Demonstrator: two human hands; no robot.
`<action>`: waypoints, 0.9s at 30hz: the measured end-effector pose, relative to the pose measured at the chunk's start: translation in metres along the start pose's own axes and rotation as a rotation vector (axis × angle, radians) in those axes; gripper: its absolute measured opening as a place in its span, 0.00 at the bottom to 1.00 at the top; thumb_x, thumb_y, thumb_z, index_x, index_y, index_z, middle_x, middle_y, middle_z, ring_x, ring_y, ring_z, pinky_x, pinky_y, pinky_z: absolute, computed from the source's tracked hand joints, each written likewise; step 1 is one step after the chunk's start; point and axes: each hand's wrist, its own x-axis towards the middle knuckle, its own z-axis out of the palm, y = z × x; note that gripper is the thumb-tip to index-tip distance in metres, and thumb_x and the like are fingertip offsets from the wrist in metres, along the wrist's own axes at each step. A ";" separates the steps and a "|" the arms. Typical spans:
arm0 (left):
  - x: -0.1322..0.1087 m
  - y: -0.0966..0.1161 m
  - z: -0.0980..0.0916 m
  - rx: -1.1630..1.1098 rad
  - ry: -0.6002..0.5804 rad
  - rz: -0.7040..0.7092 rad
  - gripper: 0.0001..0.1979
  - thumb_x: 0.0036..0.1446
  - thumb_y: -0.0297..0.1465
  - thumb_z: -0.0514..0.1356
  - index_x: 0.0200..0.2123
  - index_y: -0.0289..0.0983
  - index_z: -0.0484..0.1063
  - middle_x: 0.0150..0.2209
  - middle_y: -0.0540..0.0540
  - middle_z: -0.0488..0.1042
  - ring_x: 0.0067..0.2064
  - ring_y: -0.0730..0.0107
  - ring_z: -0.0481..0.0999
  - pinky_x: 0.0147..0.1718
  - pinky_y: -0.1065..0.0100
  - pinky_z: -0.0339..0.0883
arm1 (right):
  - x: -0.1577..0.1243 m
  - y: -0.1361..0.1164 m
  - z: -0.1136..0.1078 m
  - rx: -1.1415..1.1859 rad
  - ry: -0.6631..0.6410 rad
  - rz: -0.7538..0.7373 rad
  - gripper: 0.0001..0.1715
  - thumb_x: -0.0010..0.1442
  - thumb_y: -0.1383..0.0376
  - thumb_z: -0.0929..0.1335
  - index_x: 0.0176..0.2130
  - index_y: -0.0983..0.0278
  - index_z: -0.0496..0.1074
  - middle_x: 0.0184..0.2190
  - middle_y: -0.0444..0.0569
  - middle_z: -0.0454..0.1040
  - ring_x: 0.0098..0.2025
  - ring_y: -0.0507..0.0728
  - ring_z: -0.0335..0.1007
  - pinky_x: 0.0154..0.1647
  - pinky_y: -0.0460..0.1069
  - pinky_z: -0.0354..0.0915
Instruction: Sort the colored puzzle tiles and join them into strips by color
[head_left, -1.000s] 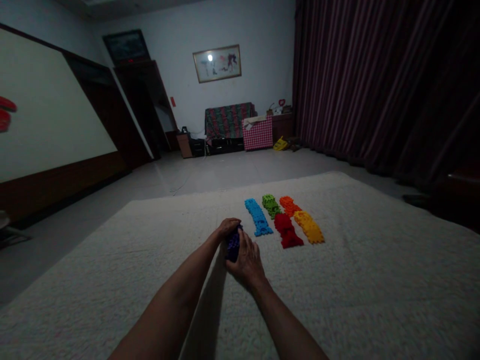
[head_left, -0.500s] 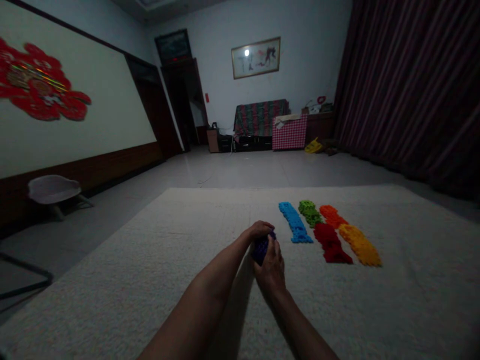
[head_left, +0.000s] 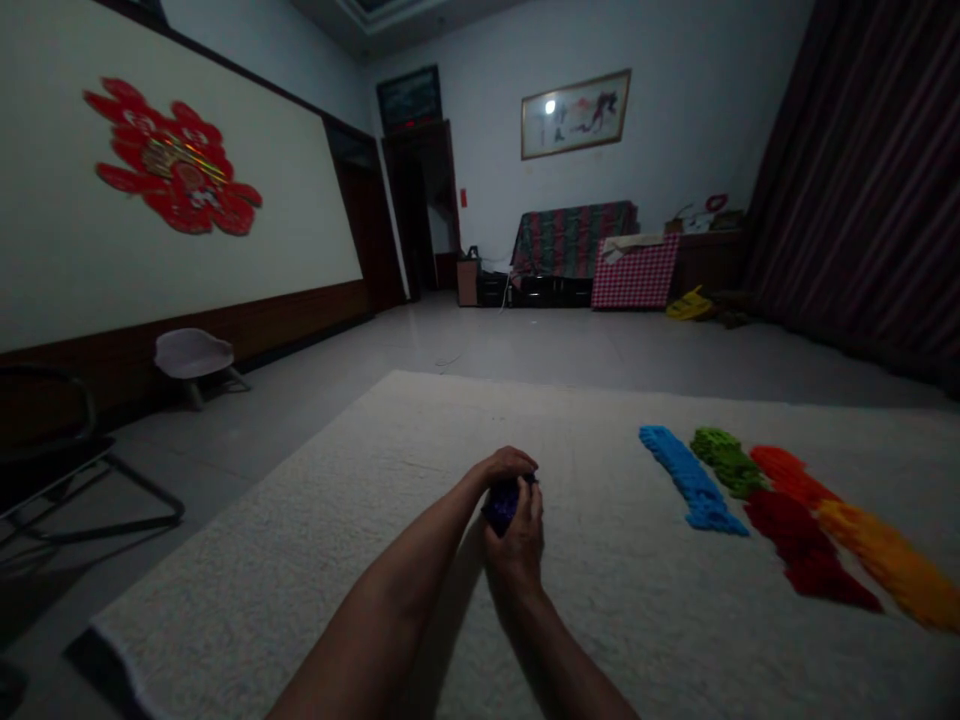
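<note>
A dark purple bundle [head_left: 501,507] is held between my two hands above the pale mat, near the middle of the view. My left hand [head_left: 508,464] curls over its top and far side. From the near right, my right hand [head_left: 521,535] wraps round it, fingers pointing up along its side. To the right on the mat lie strips of small pieces: blue [head_left: 691,480], green [head_left: 727,460], orange [head_left: 791,474], dark red [head_left: 808,545] and yellow [head_left: 892,560].
The pale mat [head_left: 337,500] covers the floor. Far left are a black-framed chair [head_left: 112,480] and a small pale chair [head_left: 195,355]. A covered cabinet [head_left: 574,245] stands at the back wall, with a yellow bag [head_left: 688,304] right of it.
The view has turned left, so the coloured strips appear farther right and the black-framed chair shows more. Both hands still hold the purple bundle.
</note>
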 end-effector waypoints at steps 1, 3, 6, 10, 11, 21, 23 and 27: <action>-0.005 -0.006 -0.013 0.011 0.019 -0.011 0.18 0.50 0.28 0.59 0.44 0.31 0.79 0.35 0.43 0.80 0.38 0.65 0.76 0.40 0.67 0.69 | 0.000 -0.006 0.013 0.027 -0.012 0.003 0.44 0.52 0.62 0.67 0.65 0.66 0.51 0.66 0.65 0.50 0.66 0.70 0.51 0.60 0.63 0.58; -0.014 -0.018 -0.039 0.035 0.047 -0.034 0.17 0.50 0.28 0.59 0.43 0.31 0.80 0.34 0.44 0.80 0.37 0.66 0.76 0.39 0.68 0.69 | 0.000 -0.020 0.040 0.084 -0.024 0.015 0.45 0.52 0.61 0.68 0.64 0.67 0.52 0.64 0.66 0.52 0.66 0.70 0.50 0.61 0.63 0.57; -0.023 -0.036 -0.078 0.074 0.080 -0.070 0.17 0.49 0.28 0.59 0.42 0.31 0.80 0.31 0.45 0.80 0.35 0.67 0.76 0.36 0.69 0.69 | 0.002 -0.041 0.081 0.166 -0.029 0.047 0.45 0.51 0.62 0.68 0.64 0.69 0.52 0.63 0.66 0.55 0.66 0.69 0.50 0.62 0.63 0.56; -0.027 -0.061 -0.129 0.128 0.136 -0.118 0.15 0.47 0.27 0.60 0.39 0.32 0.81 0.30 0.46 0.80 0.34 0.66 0.76 0.35 0.70 0.70 | 0.006 -0.068 0.133 0.274 -0.027 0.092 0.44 0.50 0.62 0.68 0.63 0.69 0.54 0.62 0.66 0.56 0.65 0.68 0.52 0.63 0.62 0.55; -0.027 -0.067 -0.141 0.141 0.151 -0.129 0.15 0.46 0.27 0.60 0.39 0.32 0.81 0.30 0.46 0.80 0.34 0.66 0.76 0.35 0.69 0.70 | 0.009 -0.074 0.146 0.302 -0.028 0.102 0.44 0.49 0.63 0.68 0.62 0.68 0.54 0.62 0.65 0.57 0.65 0.68 0.53 0.63 0.62 0.55; -0.018 -0.099 -0.236 0.272 0.328 -0.195 0.25 0.50 0.30 0.57 0.53 0.34 0.73 0.50 0.44 0.77 0.50 0.63 0.75 0.48 0.70 0.68 | 0.056 -0.101 0.248 0.411 -0.131 0.195 0.46 0.43 0.64 0.70 0.60 0.68 0.57 0.60 0.65 0.60 0.63 0.68 0.57 0.63 0.62 0.54; -0.020 -0.105 -0.242 0.296 0.344 -0.198 0.25 0.51 0.31 0.57 0.54 0.36 0.72 0.53 0.45 0.75 0.53 0.63 0.74 0.51 0.69 0.66 | 0.059 -0.104 0.256 0.399 -0.156 0.205 0.48 0.41 0.63 0.71 0.60 0.69 0.57 0.61 0.66 0.58 0.64 0.69 0.54 0.64 0.61 0.54; -0.037 -0.113 -0.245 0.325 0.357 -0.198 0.26 0.53 0.33 0.55 0.56 0.36 0.69 0.57 0.43 0.72 0.56 0.62 0.71 0.53 0.69 0.65 | 0.046 -0.110 0.261 0.390 -0.157 0.223 0.50 0.41 0.61 0.72 0.60 0.70 0.55 0.61 0.67 0.58 0.65 0.70 0.52 0.63 0.61 0.54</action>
